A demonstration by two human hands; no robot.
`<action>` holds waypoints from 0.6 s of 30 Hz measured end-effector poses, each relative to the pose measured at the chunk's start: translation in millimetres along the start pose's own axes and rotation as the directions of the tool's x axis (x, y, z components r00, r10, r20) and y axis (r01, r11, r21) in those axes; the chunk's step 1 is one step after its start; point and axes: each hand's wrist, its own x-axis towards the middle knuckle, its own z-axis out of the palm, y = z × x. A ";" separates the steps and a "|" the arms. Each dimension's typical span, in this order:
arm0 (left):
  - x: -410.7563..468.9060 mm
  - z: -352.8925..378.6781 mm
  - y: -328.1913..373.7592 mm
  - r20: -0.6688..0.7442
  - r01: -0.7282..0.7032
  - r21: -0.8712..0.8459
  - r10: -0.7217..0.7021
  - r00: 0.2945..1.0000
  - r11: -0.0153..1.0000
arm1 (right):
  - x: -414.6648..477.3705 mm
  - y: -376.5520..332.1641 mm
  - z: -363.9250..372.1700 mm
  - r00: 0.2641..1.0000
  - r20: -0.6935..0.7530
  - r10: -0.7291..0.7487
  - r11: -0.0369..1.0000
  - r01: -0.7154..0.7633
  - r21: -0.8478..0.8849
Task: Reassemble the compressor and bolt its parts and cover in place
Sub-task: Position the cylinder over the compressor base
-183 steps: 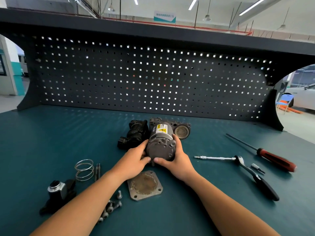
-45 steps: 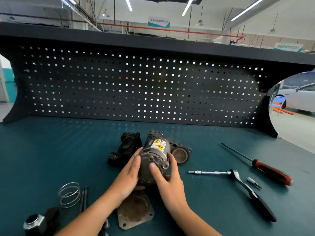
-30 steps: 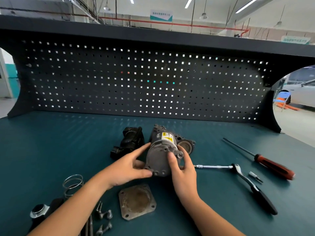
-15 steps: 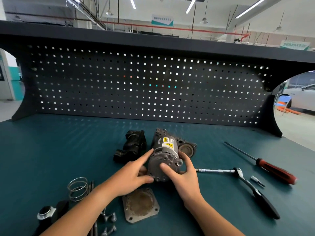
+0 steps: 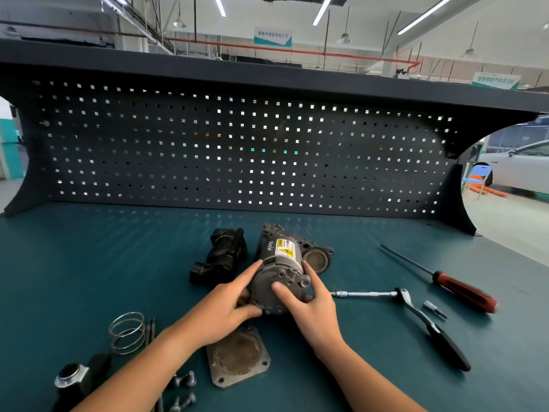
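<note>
Workshop bench w/ a teal mat surface [image 5: 89, 278] and a black perforated back panel [image 5: 237, 150] behind it: that's what I'm working over. Far left at the near edge sits a black fitting w/ a shiny silver cap [image 5: 72, 379]. Then comes a loose steel wire coil spring [image 5: 127, 333] w/ a pair of thin dark rods [image 5: 152, 330] just beside it. A few short silver bolts [image 5: 185, 380] lie loose at the near edge.

Next to them the square grey metal cover plate w/ a rusty round centre [image 5: 237, 356] lies flat, not yet fitted, its far edge under my left wrist. Behind it a black moulded plastic housing [image 5: 222, 257] sits just left of the task's thing. That's the grey cylindrical metal compressor body w/ a yellow warning label [image 5: 279, 272], lying on its side mid-surface, round end face toward me.

My left hand [image 5: 219, 313] grips its left flank, index finger along the side and thumb at the lower rim. My right hand [image 5: 312, 310] grips the other flank, thumb pressed on the end face.

Right of that lie a chrome ratchet w/ extension bar and black handle [image 5: 416, 307], a small silver bit [image 5: 433, 308] and a long red-handled screwdriver [image 5: 463, 291], all untouched and apart from the body.

Step in hand, as I read it: squaring up the body so its end-face holes sit right, pre-cover. Next move prob. calls for one hand to steady the body while the other fetches the plate, lines up the corner holes and starts the bolts by finger, ratchet after.
</note>
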 end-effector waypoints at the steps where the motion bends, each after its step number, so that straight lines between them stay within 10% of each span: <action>1: 0.7 0.7 -0.4 -0.004 -0.004 0.000 0.004 1.000 1.000 | 0.4 -0.5 -0.8 1.000 0.002 -0.004 1.000 0.004 -0.016; 18: 1.4 3.3 -6.0 -0.023 -0.014 0.015 0.014 1.000 1.000 | 1.6 -1.3 -6.9 0.998 0.067 -0.002 0.973 0.018 -0.232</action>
